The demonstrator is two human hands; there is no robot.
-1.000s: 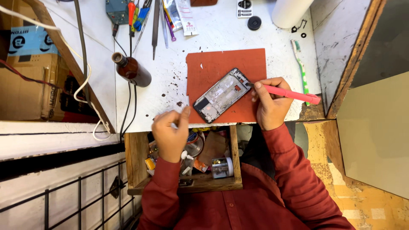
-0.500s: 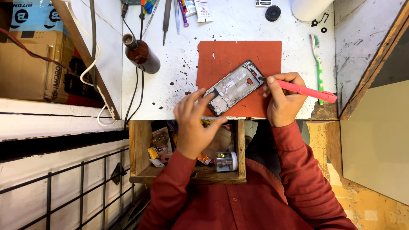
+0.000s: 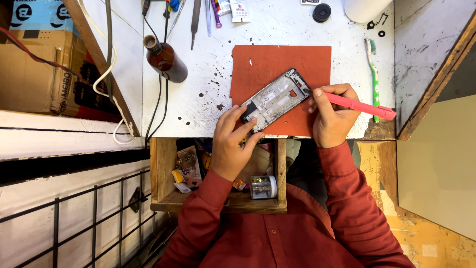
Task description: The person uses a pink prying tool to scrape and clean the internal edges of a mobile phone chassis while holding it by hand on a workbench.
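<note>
An opened phone frame (image 3: 275, 98) lies slanted on a red-brown mat (image 3: 282, 62) on the white worktable. My left hand (image 3: 233, 141) grips the phone's lower left end with fingers and thumb. My right hand (image 3: 333, 116) holds a pink pen-shaped tool (image 3: 362, 105), its tip at the phone's right edge. Both sleeves are dark red.
A brown glass bottle (image 3: 164, 60) stands left of the mat. A green toothbrush (image 3: 374, 74) lies to the right. Hand tools (image 3: 196, 17) line the far edge. An open wooden drawer (image 3: 163, 168) with small parts sits below the table. A cardboard box (image 3: 34, 74) is at the left.
My left hand rose from the drawer onto the phone's lower end and took hold of it. My right hand kept the pink tool at the phone's edge.
</note>
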